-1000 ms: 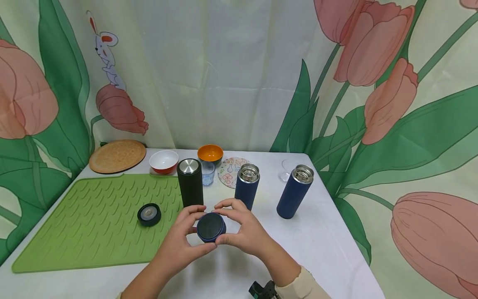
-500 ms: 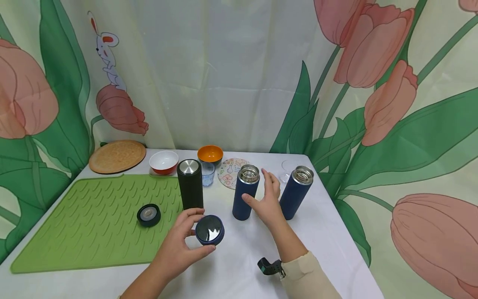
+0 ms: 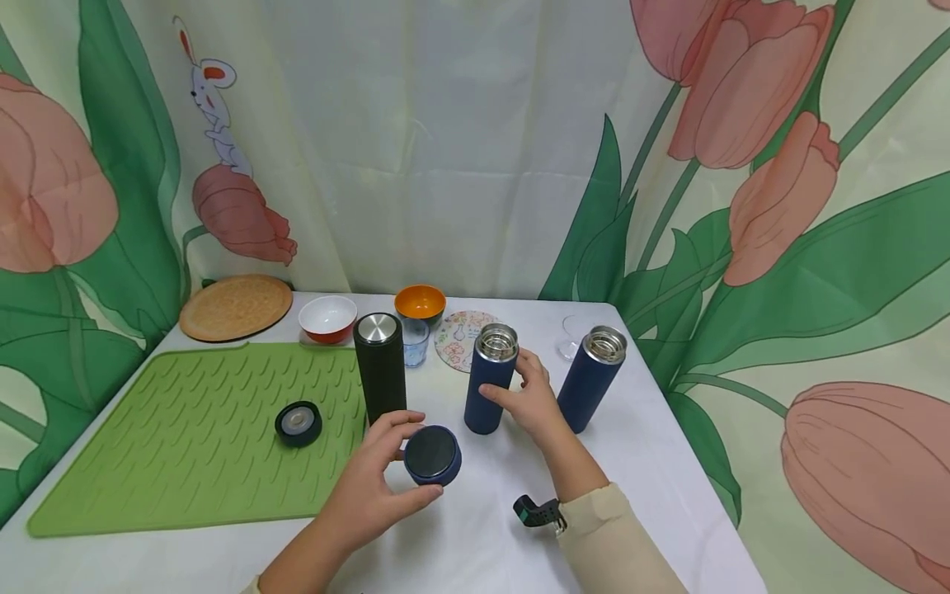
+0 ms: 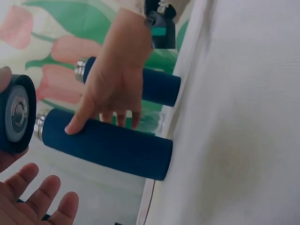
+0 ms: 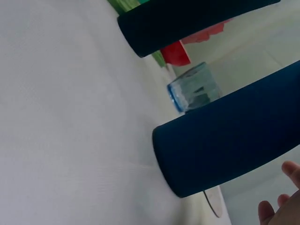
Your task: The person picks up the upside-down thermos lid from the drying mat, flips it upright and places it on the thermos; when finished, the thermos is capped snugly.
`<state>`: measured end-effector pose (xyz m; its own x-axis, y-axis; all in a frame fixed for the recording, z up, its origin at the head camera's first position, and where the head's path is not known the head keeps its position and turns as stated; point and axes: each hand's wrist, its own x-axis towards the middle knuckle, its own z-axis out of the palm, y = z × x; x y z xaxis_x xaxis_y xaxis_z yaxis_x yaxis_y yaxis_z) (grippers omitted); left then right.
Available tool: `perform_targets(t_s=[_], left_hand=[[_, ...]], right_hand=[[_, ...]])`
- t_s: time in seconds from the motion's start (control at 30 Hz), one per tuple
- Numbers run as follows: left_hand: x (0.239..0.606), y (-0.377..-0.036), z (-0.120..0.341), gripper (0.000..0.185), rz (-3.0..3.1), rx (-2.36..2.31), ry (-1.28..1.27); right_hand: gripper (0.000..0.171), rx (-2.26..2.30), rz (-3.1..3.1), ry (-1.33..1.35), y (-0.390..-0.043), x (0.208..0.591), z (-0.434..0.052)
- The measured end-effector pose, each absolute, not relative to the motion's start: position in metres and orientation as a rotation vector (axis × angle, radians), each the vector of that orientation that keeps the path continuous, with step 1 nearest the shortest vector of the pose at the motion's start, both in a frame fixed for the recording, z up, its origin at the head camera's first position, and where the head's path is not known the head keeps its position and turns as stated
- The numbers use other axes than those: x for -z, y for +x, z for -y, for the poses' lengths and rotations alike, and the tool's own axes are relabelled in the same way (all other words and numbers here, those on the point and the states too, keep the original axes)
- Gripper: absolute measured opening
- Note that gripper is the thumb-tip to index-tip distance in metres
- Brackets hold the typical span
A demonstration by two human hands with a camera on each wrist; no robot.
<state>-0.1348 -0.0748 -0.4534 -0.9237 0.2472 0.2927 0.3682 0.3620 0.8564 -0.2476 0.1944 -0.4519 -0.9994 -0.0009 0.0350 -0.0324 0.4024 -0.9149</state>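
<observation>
A dark blue lid [image 3: 433, 454] is held in the left hand [image 3: 374, 483], thumb and fingers curled round its rim, just above the white table [image 3: 653, 487] at about 6 o'clock from the black flask [image 3: 379, 368]. The right hand [image 3: 529, 400] is laid with relaxed, spread fingers against the side of the near blue flask [image 3: 490, 378], the thumb touching its body; nothing is gripped by it.

In the left wrist view the lid's [image 4: 17, 114] metal-lined underside is shown, which is hidden from the head view, and the right hand's [image 4: 112, 89] thumb is seen pressed on the near blue flask [image 4: 105, 144], with the second blue flask [image 4: 159, 87] behind it. In the right wrist view only fingertips [image 5: 286, 171] appear at the edge beside the flask's base [image 5: 225, 145], with a small blue glass [image 5: 194, 91] behind.

The second blue flask [image 3: 591, 379] is stood open at 3 o'clock of the first. A green mat [image 3: 171, 437] is spread over the table's left part, with a black cap [image 3: 298, 423] on it. A tulip-printed curtain [image 3: 742, 165] is hung behind.
</observation>
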Motion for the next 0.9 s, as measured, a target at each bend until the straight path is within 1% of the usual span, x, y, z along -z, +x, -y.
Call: perform_targets(t_s=[0.17, 0.27, 0.4, 0.6, 0.8, 0.9], left_hand=[[0.443, -0.149, 0.042, 0.056, 2.447, 1.6, -0.643], [0.432, -0.161, 0.017, 0.061, 2.392, 1.59, -0.647], [0.414, -0.177, -0.006, 0.068, 2.323, 1.519, -0.58], [0.384, -0.211, -0.018, 0.071, 2.321, 1.363, -0.492], [0.368, -0.237, -0.022, 0.074, 2.423, 1.332, -0.435], [0.367, -0.245, -0.022, 0.077, 2.496, 1.296, -0.425]], right_hand=[[0.083, -1.678, 2.622, 0.008, -0.25, 0.457, -0.199], [0.078, -1.678, 2.597, 0.001, -0.252, 0.46, -0.201], [0.069, -1.675, 2.567, 0.01, -0.255, 0.463, -0.2], [0.065, -1.672, 2.585, 0.051, -0.251, 0.463, -0.199], [0.074, -1.685, 2.633, 0.024, -0.248, 0.461, -0.198], [0.074, -1.691, 2.641, 0.022, -0.247, 0.461, -0.197]])
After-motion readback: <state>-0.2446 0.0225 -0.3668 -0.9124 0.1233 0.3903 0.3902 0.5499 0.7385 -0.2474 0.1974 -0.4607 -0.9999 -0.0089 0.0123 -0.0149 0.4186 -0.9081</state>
